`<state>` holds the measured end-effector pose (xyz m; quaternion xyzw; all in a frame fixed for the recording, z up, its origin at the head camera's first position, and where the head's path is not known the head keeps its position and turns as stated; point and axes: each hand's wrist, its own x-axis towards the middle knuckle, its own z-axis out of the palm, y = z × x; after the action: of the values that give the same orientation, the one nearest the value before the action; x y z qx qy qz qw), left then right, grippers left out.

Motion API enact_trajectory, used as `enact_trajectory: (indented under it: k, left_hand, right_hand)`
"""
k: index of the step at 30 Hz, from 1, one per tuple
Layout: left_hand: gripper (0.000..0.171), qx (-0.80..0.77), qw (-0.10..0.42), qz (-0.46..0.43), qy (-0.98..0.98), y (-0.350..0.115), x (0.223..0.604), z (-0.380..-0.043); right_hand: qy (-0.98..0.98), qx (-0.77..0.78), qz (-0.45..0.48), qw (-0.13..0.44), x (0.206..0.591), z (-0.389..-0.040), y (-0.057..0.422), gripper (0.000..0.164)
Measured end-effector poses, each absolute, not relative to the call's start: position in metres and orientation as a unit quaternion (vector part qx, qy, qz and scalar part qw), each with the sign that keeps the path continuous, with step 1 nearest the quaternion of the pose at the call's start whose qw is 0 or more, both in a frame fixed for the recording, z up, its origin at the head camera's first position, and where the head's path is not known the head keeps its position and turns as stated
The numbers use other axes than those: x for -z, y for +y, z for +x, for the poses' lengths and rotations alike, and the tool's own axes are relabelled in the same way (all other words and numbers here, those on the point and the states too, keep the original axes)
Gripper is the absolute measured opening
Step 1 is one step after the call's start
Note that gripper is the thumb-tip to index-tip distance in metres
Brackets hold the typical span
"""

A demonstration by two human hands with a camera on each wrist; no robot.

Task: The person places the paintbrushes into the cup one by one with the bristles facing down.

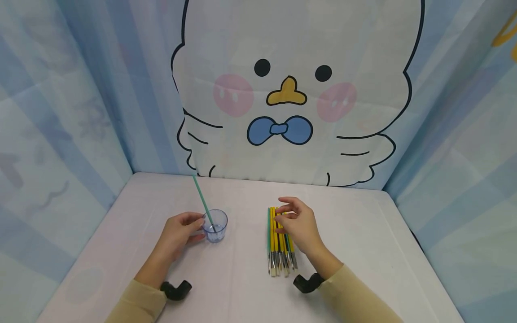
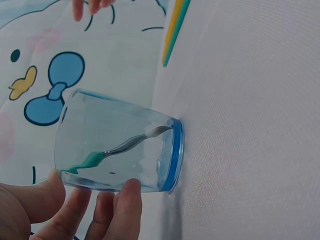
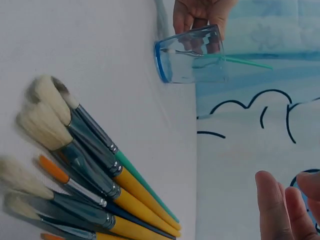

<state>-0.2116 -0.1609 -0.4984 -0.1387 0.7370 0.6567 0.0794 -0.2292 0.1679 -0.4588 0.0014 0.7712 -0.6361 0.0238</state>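
Note:
A clear bluish plastic cup [image 1: 215, 226] stands upright on the table. One green-handled paintbrush [image 2: 95, 159] leans inside it, bristles down near the base and handle sticking out over the rim. My left hand [image 1: 181, 231] holds the cup from its left side, thumb at the rim and fingertips along the wall. Over the handle ends of several paintbrushes [image 1: 278, 242] hovers my right hand [image 1: 299, 224], thumb and fingers apart with nothing between them. These brushes lie side by side, mostly yellow handles with some green and dark blue, bristles toward me. In the right wrist view, pale and orange bristles [image 3: 54, 169] show.
A pale cloth covers the table [image 1: 242, 287]. Behind it hangs a curtain [image 1: 291, 157] printed with a white cartoon bird, with blue-white curtains [image 1: 468, 179] at both sides. A dark curved piece [image 1: 176, 290] sticks out at each wrist.

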Motion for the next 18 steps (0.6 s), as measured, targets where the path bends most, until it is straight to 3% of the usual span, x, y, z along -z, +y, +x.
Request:
enact_trajectory:
  k: [18]
  left_hand:
    - [0.035, -0.653, 0.082, -0.143, 0.739, -0.16, 0.499, -0.211]
  right_hand:
    - [0.811, 0.581, 0.062, 0.026, 0.473, -0.236, 0.193, 0.049]
